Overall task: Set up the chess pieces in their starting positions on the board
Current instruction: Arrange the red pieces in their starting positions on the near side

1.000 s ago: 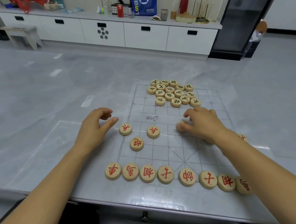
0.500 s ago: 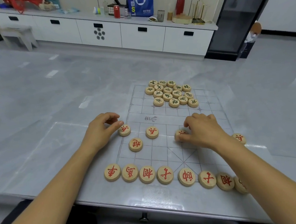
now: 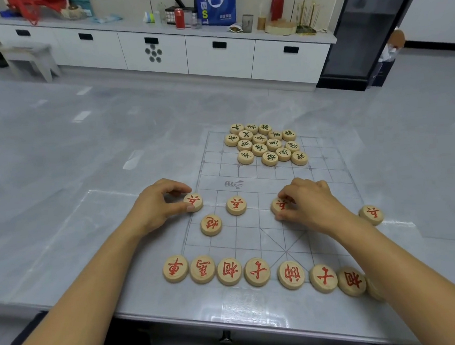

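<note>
Your left hand (image 3: 161,204) pinches a red soldier (image 3: 193,201) at the board's (image 3: 248,233) left border, your right hand (image 3: 311,205) another soldier (image 3: 280,205) mid-board, toward the counter's (image 3: 62,216) front edge; slide each squarely onto its line crossing, level with the middle soldier (image 3: 236,205).

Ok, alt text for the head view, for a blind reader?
Left hand pinches a round wooden red-lettered piece at the translucent gridded board's left edge; right hand pinches a second piece mid-board. A red-lettered row lines the near edge; green-lettered pieces cluster at the far end.
</note>
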The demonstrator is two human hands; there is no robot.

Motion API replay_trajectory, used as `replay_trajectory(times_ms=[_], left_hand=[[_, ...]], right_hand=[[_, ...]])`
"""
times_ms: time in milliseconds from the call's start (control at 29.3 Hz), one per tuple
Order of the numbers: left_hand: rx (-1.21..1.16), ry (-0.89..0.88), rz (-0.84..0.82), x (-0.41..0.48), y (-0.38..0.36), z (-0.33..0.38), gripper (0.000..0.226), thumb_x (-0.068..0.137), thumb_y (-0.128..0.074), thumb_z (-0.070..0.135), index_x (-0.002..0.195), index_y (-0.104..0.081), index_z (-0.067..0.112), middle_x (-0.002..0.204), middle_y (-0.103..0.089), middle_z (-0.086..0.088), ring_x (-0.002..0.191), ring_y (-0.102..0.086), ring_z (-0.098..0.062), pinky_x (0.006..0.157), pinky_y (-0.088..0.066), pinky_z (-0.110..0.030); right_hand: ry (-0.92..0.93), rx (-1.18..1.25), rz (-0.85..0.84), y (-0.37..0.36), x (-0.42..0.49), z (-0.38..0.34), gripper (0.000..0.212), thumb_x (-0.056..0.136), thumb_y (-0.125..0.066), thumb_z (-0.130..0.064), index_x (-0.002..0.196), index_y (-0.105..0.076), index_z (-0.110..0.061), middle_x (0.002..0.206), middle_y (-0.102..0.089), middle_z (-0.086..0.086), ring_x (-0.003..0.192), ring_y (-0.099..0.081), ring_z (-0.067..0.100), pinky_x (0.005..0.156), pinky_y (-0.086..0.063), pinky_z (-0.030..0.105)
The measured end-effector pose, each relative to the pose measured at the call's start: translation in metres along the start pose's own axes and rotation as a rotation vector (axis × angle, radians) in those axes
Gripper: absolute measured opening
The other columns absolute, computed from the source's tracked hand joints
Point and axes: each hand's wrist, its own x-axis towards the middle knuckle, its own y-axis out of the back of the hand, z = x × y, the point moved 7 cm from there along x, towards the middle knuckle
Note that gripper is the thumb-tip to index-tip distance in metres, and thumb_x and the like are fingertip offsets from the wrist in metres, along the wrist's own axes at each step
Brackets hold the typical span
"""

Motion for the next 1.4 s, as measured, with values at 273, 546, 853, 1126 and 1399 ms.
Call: replay_trajectory(times_ms=[273, 546, 853, 1126, 1399], left_hand=[[0.075, -0.025, 0.003, 0.001, -0.003, -0.001, 0.031, 0.072, -0.075, 0.023, 0.100, -0.063, 0.026, 0.100, -0.055, 0.014, 0.096, -0.052, -0.008, 0.075, -0.037, -0.010], [0.105, -0.024, -0.014, 0.002, -0.003, -0.001, 0.038, 0.071, -0.075, 0.022, 0.107, -0.063, 0.021, 0.107, -0.054, 0.009, 0.099, -0.051, -0.009, 0.076, -0.037, -0.010], [0.114, -0.021, -0.046, 0.000, -0.004, 0.001, 0.034, 0.072, -0.075, 0.018, 0.103, -0.062, 0.023, 0.106, -0.054, 0.009, 0.100, -0.050, -0.012, 0.077, -0.037, -0.015], [0.125, -0.012, -0.059, 0.000, -0.006, 0.001, 0.033, 0.070, -0.076, 0.019, 0.096, -0.060, 0.031, 0.102, -0.052, 0.018, 0.101, -0.050, -0.013, 0.081, -0.037, -0.019], [0.134, -0.022, -0.038, 0.000, -0.005, 0.002, 0.032, 0.070, -0.076, 0.019, 0.100, -0.064, 0.024, 0.106, -0.054, 0.009, 0.100, -0.050, -0.013, 0.084, -0.037, -0.021]], right_hand=[[-0.019, 0.024, 0.001, 0.003, -0.004, 0.004, 0.062, 0.080, -0.059, -0.051, 0.133, -0.042, -0.022, 0.127, -0.049, -0.001, 0.117, -0.044, 0.018, 0.100, -0.028, 0.036], [-0.284, 0.412, 0.316, 0.058, -0.061, 0.113, 0.038, 0.085, -0.059, -0.033, 0.119, -0.059, -0.016, 0.114, -0.057, 0.004, 0.095, -0.051, 0.013, 0.086, -0.038, 0.030], [-0.187, 0.398, 0.249, 0.033, -0.064, 0.095, 0.029, 0.082, -0.065, -0.027, 0.110, -0.064, -0.020, 0.100, -0.054, -0.009, 0.098, -0.053, 0.012, 0.086, -0.041, 0.025], [-0.023, 0.035, 0.082, 0.011, -0.009, 0.013, 0.052, 0.082, -0.055, -0.053, 0.124, -0.053, -0.022, 0.115, -0.056, -0.001, 0.109, -0.049, 0.019, 0.092, -0.032, 0.036], [0.015, 0.046, 0.075, 0.001, -0.003, 0.005, 0.043, 0.084, -0.056, -0.049, 0.116, -0.058, -0.020, 0.109, -0.056, 0.002, 0.102, -0.050, 0.021, 0.086, -0.030, 0.034]])
